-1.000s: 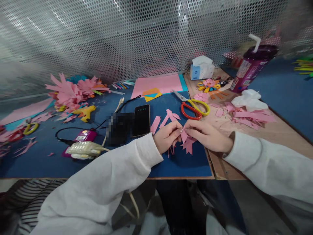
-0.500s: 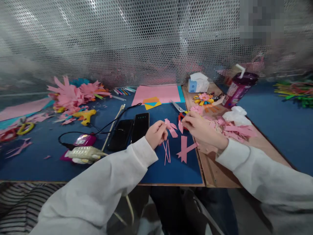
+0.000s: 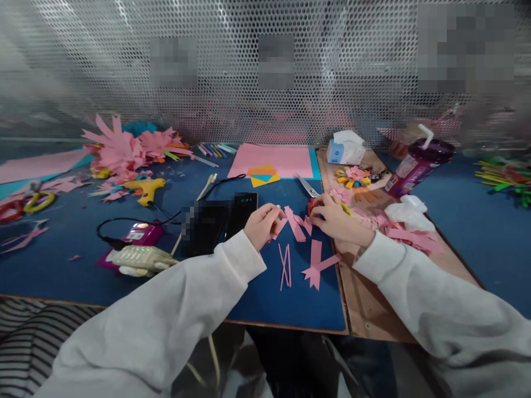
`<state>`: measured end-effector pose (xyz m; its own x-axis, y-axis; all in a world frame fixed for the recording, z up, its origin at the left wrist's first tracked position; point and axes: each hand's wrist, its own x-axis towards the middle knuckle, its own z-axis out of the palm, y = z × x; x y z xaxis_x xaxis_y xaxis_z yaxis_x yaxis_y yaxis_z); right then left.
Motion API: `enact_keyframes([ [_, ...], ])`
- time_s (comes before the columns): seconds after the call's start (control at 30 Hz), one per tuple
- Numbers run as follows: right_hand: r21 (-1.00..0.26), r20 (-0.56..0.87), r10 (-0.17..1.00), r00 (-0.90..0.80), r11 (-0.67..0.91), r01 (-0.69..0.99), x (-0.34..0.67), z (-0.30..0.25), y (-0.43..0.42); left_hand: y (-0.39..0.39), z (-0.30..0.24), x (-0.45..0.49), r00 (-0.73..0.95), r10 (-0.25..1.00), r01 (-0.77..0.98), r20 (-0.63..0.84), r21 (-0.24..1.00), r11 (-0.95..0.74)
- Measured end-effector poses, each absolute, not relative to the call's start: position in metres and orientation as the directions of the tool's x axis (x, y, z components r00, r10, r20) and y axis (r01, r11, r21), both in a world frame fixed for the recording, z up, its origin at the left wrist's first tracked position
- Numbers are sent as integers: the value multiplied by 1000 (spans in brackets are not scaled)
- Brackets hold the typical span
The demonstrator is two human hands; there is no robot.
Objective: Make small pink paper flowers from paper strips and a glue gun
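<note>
My left hand [image 3: 264, 225] is closed in a pinch, with a small piece of pink paper [image 3: 282, 225] at its fingertips. Opposite it, my right hand [image 3: 338, 221] has its fingers bent together on another small pink paper piece [image 3: 307, 225], just above the blue table. Between the hands lies a pink paper strip [image 3: 295, 225]. Nearer me are thin pink strips [image 3: 285, 266], crossed, and wider notched strips [image 3: 316, 265] that overlap. Scissors [image 3: 307, 186] with red and yellow handles lie behind my right hand, which partly hides them.
Two dark phones [image 3: 241, 213] lie left of my left hand, near a cable and a power strip [image 3: 143, 258]. A yellow glue gun [image 3: 146, 190] is farther left. Pink sheets [image 3: 274, 159], a tissue box [image 3: 345, 149], a purple cup [image 3: 418, 166] and paper scraps [image 3: 415, 237] stand or lie around.
The view has shifted slightly. My right hand has lowered toward the table with its pink paper piece. The pink strip between the hands lies differently, and my left hand keeps its pinch.
</note>
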<state>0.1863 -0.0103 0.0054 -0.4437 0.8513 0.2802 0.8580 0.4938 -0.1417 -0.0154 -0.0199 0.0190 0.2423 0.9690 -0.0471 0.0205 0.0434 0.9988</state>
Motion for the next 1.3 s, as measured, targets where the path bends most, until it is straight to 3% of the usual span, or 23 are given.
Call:
enact_keyframes([
  [0.1, -248, 241, 904, -353, 409, 878, 184, 9, -17, -20, 21, -15, 220, 974, 6, -59, 998, 60],
  [0.17, -245, 258, 899, -354, 415, 876, 181, 9, -19, -20, 22, -15, 219, 973, -2, -70, 997, 72],
  [0.63, 69, 345, 848, -403, 406, 911, 176, 9, -34, -14, 18, -19, 145, 989, -147, -9, 989, 31],
  [0.9, -52, 380, 842, -382, 432, 900, 180, 6, -24, -2, 32, -29, 2, 998, -258, 58, 964, -56],
  [1.0, -88, 362, 814, -454, 514, 853, 182, 5, -22, 1, 33, -30, 20, 999, -180, 47, 983, -42],
  [1.07, -68, 324, 806, -496, 542, 838, 183, 5, -22, 0, 29, -29, 95, 992, 2, 82, 997, -82],
  [1.13, -42, 300, 812, -501, 536, 843, 184, 5, -23, -2, 22, -28, 243, 948, 263, 205, 927, -268],
  [1.23, -44, 318, 816, -482, 521, 852, 184, 5, -23, -7, 7, -27, 515, 768, 532, 380, 561, -634],
  [1.3, -47, 341, 812, -473, 518, 854, 183, 5, -19, -10, -3, -27, 572, 722, 631, 389, 354, -691],
])
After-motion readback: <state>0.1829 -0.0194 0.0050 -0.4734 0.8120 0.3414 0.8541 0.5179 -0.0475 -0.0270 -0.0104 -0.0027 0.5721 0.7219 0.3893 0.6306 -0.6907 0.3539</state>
